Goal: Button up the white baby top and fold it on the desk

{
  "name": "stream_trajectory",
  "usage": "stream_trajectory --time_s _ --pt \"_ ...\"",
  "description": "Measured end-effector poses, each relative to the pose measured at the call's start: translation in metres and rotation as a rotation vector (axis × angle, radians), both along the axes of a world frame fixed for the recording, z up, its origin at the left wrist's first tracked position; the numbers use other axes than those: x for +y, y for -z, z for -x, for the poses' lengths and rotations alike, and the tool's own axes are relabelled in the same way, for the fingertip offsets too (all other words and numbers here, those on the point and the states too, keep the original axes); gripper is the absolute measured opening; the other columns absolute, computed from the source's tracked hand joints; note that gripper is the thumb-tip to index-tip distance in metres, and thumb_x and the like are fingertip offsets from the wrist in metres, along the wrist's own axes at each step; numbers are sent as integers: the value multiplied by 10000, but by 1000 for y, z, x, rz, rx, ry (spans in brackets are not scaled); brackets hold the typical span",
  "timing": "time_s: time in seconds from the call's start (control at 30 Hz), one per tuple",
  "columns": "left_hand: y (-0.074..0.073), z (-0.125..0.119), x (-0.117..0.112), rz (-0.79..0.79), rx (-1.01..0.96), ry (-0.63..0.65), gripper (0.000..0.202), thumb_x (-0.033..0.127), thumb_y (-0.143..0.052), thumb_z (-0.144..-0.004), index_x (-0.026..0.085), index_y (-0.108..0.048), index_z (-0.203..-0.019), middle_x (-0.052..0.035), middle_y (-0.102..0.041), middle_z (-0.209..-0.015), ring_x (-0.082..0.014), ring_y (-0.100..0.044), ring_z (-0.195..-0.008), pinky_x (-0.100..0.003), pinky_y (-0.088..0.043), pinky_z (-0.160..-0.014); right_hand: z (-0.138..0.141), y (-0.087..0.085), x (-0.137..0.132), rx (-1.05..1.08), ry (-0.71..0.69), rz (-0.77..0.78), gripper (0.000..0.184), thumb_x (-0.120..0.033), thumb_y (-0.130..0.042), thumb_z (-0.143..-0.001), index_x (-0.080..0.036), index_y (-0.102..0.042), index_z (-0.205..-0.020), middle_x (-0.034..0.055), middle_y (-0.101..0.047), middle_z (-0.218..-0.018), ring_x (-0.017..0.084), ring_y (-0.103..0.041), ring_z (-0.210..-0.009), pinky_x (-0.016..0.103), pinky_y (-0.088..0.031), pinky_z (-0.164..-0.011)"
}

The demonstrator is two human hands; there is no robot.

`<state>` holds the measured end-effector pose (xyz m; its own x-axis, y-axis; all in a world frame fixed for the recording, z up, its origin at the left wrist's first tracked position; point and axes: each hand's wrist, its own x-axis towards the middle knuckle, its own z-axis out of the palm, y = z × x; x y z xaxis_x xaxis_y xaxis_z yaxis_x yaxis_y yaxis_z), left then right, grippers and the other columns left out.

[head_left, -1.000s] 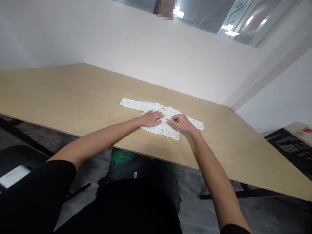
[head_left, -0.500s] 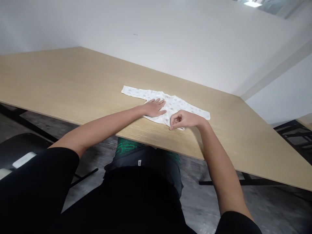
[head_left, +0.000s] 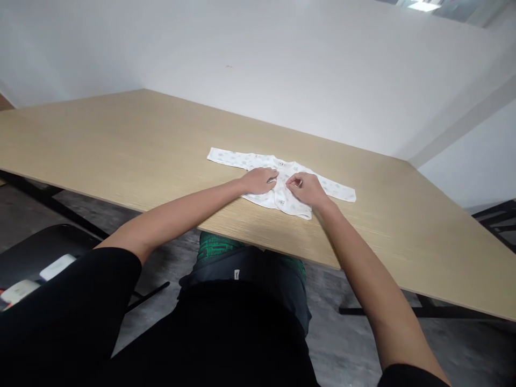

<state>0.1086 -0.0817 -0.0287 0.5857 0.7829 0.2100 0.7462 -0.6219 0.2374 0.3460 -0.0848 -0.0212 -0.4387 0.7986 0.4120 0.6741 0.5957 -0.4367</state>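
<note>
A small white baby shirt [head_left: 296,207] with a faint print lies spread on the table, both long sleeves stretched out sideways and the neckline toward the wall. Across its left front rests my left hand [head_left: 260,180], palm down, the thumb apart from the fingers near the front edge. My right hand [head_left: 307,188] is over the other front half, thumb and fingers pinched at the cloth near the middle. What exactly lies between those fingertips is too small to make out.
The light wooden table [head_left: 133,145] runs along a white wall [head_left: 282,70]. Its near edge is close to my legs. At the lower left stands a black chair [head_left: 44,244] with white objects [head_left: 58,267] on it.
My right hand has moved from the shirt's lower hem up to the middle of its front. The left hand's fingers, spread flat before, are now more drawn together and bent.
</note>
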Motion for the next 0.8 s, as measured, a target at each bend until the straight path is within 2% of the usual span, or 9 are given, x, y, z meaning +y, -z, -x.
stream_trajectory --time_s 0.13,0.3,0.43,0.57,0.7,0.8 --pt "4 0 2 40 29 23 604 445 -309 -1034 174 -462 -1552 -113 -405 -1668 -312 -323 -1551 -477 -259 -1277 -1 -6 -8 20 -7 -1 91 -189 -709 -839 -188 -799 -854 61 -741 -942 219 -648 -824 379 -522 -824" --pt "5 1 3 94 123 14 668 495 -224 -1055 194 -315 -1644 -84 -222 -1749 -296 -166 -1619 -496 -174 -1303 -2 -12 -14 32 -17 31 113 -232 -712 -876 -209 -816 -839 44 -756 -904 247 -688 -867 401 -539 -855" --pt "4 0 2 99 137 4 673 505 -205 -1053 223 -283 -1659 -56 -203 -1757 -270 -148 -1625 -466 -171 -1309 -4 -12 -14 17 -87 42 103 -256 -724 -890 -230 -822 -868 44 -760 -963 259 -694 -936 414 -550 -882" --pt "5 -2 2 102 134 3 688 488 -201 -1050 183 -277 -1662 -76 -192 -1758 -296 -147 -1624 -480 -171 -1308 -3 -9 -13 48 -65 38 143 -280 -704 -902 -230 -829 -952 58 -761 -1020 269 -692 -961 451 -548 -926" --pt "7 -2 4 104 124 7 695 479 -207 -1046 165 -273 -1662 -92 -196 -1755 -316 -146 -1623 -514 -170 -1305 -3 -9 -12 1 -79 9 157 -286 -675 -909 -226 -814 -865 54 -759 -964 267 -675 -944 440 -541 -907" --pt "6 -1 7 86 121 0 688 464 -213 -1044 137 -294 -1643 -125 -225 -1744 -318 -173 -1613 -515 -199 -1294 -8 -10 -10 -20 -42 0 194 -331 -684 -910 -217 -795 -799 54 -747 -895 252 -657 -855 417 -537 -844"
